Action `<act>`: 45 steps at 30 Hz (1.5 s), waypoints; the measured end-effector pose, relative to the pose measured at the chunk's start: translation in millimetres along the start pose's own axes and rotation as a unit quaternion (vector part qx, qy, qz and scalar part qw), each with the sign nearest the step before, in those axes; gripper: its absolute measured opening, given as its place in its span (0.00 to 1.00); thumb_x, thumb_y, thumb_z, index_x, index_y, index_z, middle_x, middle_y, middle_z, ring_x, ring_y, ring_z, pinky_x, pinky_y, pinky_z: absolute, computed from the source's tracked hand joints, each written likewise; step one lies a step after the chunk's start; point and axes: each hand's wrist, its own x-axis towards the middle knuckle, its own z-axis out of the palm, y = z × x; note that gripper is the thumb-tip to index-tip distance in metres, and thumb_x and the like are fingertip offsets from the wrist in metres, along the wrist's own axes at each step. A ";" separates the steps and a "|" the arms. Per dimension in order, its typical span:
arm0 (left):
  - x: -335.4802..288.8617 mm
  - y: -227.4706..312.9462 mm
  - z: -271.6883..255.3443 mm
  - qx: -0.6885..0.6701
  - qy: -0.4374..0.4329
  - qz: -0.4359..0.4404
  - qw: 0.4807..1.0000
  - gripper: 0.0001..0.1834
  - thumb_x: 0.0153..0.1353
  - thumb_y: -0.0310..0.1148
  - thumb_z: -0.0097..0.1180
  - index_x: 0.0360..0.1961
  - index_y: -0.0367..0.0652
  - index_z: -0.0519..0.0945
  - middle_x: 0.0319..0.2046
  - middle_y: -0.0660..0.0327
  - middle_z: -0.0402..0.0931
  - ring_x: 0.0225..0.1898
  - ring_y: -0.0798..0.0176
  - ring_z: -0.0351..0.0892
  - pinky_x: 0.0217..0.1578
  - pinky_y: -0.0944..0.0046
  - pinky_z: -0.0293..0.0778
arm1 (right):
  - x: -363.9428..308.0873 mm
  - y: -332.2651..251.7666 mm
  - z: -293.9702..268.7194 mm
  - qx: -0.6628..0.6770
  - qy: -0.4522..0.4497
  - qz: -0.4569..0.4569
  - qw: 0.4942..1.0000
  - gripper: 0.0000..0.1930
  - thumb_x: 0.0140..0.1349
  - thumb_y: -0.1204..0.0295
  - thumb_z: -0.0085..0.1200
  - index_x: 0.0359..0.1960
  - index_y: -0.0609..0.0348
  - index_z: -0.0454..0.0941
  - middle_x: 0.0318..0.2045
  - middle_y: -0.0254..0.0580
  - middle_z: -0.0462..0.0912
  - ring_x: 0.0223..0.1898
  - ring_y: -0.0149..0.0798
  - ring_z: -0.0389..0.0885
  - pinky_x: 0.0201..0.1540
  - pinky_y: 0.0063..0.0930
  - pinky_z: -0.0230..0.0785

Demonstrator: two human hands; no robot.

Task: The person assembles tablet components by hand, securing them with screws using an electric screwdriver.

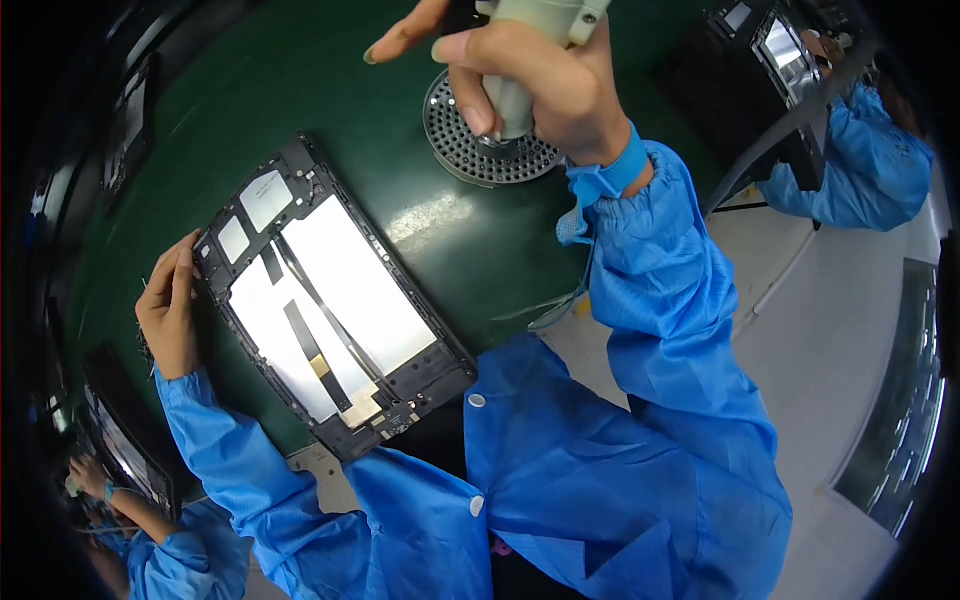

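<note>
An opened tablet (350,290) lies tilted on the green table, its inner side up, with silvery panels, dark strips and a small circuit board at the near end. My left hand (168,310) grips its left edge near the far corner, fingers on the rim. Over the far middle, my right hand (550,85) is closed around a pale electric screwdriver (512,105), whose lower end points down at a round metal screw plate (465,150) full of small holes. Whether the tip touches the plate cannot be made out. A blue wrist strap (610,180) circles my right wrist.
The green table (350,90) spreads beyond the tablet. A cord (570,300) runs down from my right wrist strap. Co-workers in blue sleeves (850,160) handle devices at far right and lower left (180,565). Another dark device (130,125) lies at far left.
</note>
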 end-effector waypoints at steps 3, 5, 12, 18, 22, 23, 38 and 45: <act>-1.5 -6.8 -4.2 -0.005 -0.007 0.018 1.000 0.15 0.70 0.34 0.57 0.52 0.37 0.85 0.47 0.61 0.83 0.43 0.71 0.75 0.49 0.73 0.68 | -2.6 -27.0 16.7 0.138 0.093 0.173 0.971 0.10 0.55 0.81 0.53 0.39 0.73 0.79 0.36 0.52 0.85 0.14 0.30 0.75 0.15 0.23 0.67; 0.2 -11.2 -4.9 -0.012 0.000 0.014 1.000 0.15 0.69 0.34 0.58 0.53 0.39 0.84 0.47 0.62 0.83 0.39 0.73 0.73 0.45 0.74 0.67 | -4.2 -26.3 16.9 0.146 0.084 0.164 0.972 0.09 0.56 0.80 0.53 0.38 0.73 0.79 0.35 0.51 0.85 0.15 0.29 0.75 0.15 0.23 0.68; 1.2 -13.9 -0.6 -0.019 0.009 0.008 1.000 0.16 0.69 0.36 0.60 0.53 0.41 0.84 0.45 0.66 0.84 0.35 0.77 0.70 0.38 0.77 0.65 | -7.2 -21.2 16.1 0.139 0.079 0.175 0.972 0.09 0.57 0.80 0.54 0.38 0.72 0.79 0.35 0.50 0.85 0.15 0.28 0.76 0.15 0.23 0.68; -2.7 -6.8 -0.4 0.005 0.034 0.014 0.999 0.16 0.68 0.37 0.60 0.54 0.42 0.84 0.46 0.64 0.84 0.35 0.77 0.71 0.37 0.77 0.64 | -7.6 -18.2 18.3 0.134 0.090 0.154 0.975 0.08 0.58 0.79 0.55 0.38 0.71 0.80 0.32 0.48 0.85 0.15 0.28 0.76 0.15 0.22 0.67; -0.7 -13.5 -8.7 0.019 0.011 0.002 1.000 0.16 0.68 0.37 0.60 0.54 0.42 0.84 0.47 0.64 0.84 0.35 0.77 0.72 0.37 0.77 0.64 | -7.7 -17.5 16.9 0.110 0.070 0.148 0.980 0.06 0.58 0.79 0.56 0.35 0.70 0.80 0.28 0.44 0.84 0.15 0.27 0.76 0.15 0.22 0.66; -1.7 -10.3 -9.4 0.015 0.009 0.003 1.000 0.16 0.69 0.37 0.60 0.54 0.42 0.84 0.47 0.64 0.84 0.35 0.77 0.71 0.37 0.77 0.64 | -7.7 -17.4 16.7 0.114 0.069 0.150 0.980 0.06 0.58 0.78 0.56 0.35 0.70 0.81 0.27 0.44 0.83 0.15 0.27 0.75 0.15 0.22 0.66; 1.2 6.0 -9.1 -0.035 -0.044 0.011 0.998 0.15 0.68 0.35 0.60 0.52 0.40 0.85 0.31 0.67 0.80 0.32 0.76 0.72 0.33 0.75 0.66 | -3.6 -28.3 25.7 -0.042 0.046 0.084 0.995 0.17 0.61 0.71 0.46 0.41 0.78 0.78 0.22 0.56 0.82 0.15 0.32 0.72 0.28 0.24 0.71; 22.3 5.5 -23.7 -0.092 -0.156 -0.002 0.983 0.15 0.65 0.38 0.63 0.47 0.39 0.86 0.33 0.63 0.84 0.33 0.73 0.80 0.28 0.74 0.68 | 42.0 -19.2 69.3 0.042 -0.025 0.014 0.999 0.17 0.66 0.68 0.40 0.39 0.71 0.78 0.26 0.59 0.84 0.16 0.28 0.70 0.22 0.22 0.66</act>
